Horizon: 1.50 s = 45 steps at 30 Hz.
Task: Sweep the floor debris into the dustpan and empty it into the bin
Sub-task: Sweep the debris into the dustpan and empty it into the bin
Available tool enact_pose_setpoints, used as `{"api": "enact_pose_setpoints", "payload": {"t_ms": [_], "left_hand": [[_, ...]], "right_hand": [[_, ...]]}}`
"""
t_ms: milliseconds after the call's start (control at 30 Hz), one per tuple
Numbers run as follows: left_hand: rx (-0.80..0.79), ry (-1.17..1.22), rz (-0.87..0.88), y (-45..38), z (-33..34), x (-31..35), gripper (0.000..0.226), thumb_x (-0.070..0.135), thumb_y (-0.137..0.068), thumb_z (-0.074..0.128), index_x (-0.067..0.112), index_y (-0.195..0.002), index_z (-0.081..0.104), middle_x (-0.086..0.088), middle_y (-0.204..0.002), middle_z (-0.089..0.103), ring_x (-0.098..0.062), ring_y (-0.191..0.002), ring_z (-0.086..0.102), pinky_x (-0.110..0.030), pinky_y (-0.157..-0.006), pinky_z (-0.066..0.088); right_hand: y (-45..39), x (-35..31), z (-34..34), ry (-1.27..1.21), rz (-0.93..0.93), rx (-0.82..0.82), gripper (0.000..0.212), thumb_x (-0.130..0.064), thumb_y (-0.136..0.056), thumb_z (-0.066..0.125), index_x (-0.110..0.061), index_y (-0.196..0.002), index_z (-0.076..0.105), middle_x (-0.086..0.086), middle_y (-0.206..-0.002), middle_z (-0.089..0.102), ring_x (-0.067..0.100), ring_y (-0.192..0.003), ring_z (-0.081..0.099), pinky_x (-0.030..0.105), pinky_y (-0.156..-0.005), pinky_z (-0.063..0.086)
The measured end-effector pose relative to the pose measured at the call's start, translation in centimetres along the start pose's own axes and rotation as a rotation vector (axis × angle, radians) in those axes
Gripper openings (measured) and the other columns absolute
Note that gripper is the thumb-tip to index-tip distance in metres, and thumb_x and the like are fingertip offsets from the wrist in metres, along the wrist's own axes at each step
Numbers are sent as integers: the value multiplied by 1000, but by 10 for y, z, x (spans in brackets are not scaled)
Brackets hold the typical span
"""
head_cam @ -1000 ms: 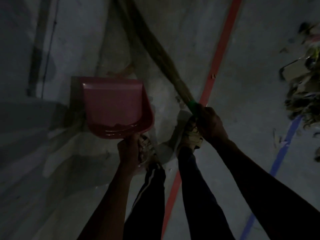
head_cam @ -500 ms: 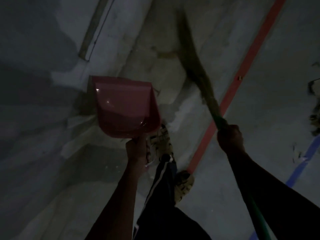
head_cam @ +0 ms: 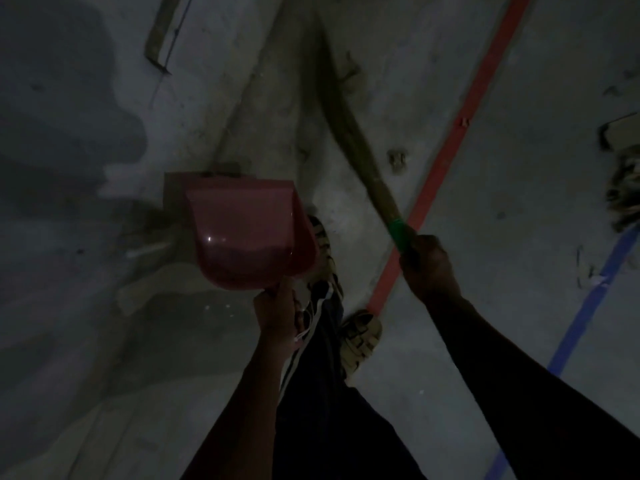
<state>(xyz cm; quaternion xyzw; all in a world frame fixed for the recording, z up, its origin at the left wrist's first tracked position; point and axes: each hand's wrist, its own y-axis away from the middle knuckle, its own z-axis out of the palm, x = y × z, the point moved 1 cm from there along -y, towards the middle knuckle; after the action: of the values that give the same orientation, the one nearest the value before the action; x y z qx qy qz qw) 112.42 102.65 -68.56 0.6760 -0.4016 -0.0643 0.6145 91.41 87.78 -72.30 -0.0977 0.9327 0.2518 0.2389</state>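
Red dustpan (head_cam: 247,237) held up off the concrete floor (head_cam: 485,209), mouth facing away, left of centre. Left hand (head_cam: 277,311) fisted round its handle at the near edge, forearm reaching straight forward. Right hand (head_cam: 427,261) fingers wrapped tight on the broom (head_cam: 353,143) at its green collar, arm stretched forward-left; bristles trail ahead toward the top. Red tape line (head_cam: 450,157) runs diagonally just right of the broom, blue tape line (head_cam: 585,306) further right. Debris pile (head_cam: 623,195) at right edge, well apart from the dustpan. Two shoes below the pan. Scene dim.
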Motion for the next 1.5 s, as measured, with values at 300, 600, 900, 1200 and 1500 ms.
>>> {"api": "enact_pose_setpoints", "payload": {"t_ms": [300, 600, 900, 1200, 1500], "left_hand": [[53, -109, -16, -10, 0, -13, 39, 18, -94, 61, 11, -60, 43, -3, -45, 38, -12, -28, 31, -15, -36, 22], [-20, -109, 48, -28, 41, 13, 39, 21, -92, 62, 13, -59, 44, -8, -53, 39, -15, -34, 34, -18, -38, 24], [-201, -175, 148, -35, 90, 46, 45, 16, -95, 64, 13, -53, 49, 3, -39, 41, -10, -29, 31, -18, -36, 25], [-224, -316, 135, -37, 105, 80, 41, 23, -95, 67, 13, -61, 47, 1, -45, 39, -9, -33, 31, -20, -37, 25], [-376, -525, 242, -37, 150, 137, 58, 55, -83, 69, 14, -51, 45, -7, -50, 40, -17, -41, 38, -33, -48, 32]], "right_hand": [[4, 1, 45, 26, 81, -215, 53, -16, -95, 53, -20, -148, 45, 21, -120, 53, 42, -94, 60, 42, -78, 52], [-9, 61, -18, 54, 525, 12, 52, -24, -94, 55, -25, -145, 46, 20, -113, 58, 40, -90, 63, 42, -81, 55], [4, 96, -63, 71, 769, 230, 55, -17, -99, 48, -16, -151, 31, 20, -126, 44, 40, -91, 57, 51, -84, 54], [14, 81, -57, 93, 441, -24, 47, -21, -96, 57, -20, -140, 43, 4, -114, 55, 23, -70, 58, 39, -57, 53], [-63, 69, -92, 74, 681, -312, 32, -31, -90, 66, -10, -109, 50, 9, -96, 61, 28, -82, 64, 44, -72, 58]]}}
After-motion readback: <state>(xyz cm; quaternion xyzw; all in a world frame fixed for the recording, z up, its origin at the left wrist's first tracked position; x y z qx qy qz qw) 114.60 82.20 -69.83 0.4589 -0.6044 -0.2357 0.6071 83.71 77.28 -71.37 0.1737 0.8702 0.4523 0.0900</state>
